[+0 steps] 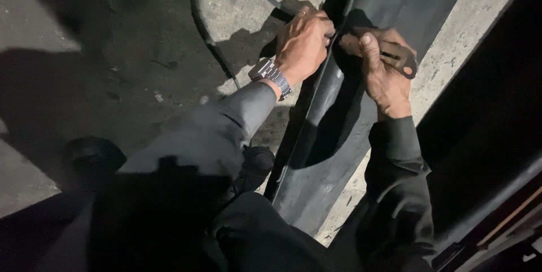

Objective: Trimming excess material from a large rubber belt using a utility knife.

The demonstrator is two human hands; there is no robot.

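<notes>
Left hand clenched on edge of black rubber sheet; right hand gripping flat metal tool, tip hidden; fingertips obscured by shadow.

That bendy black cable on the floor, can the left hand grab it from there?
Probably yes: the black cable curves right up beside the left hand, with bare floor between, though that hand grips the black rubber sheet.
</notes>
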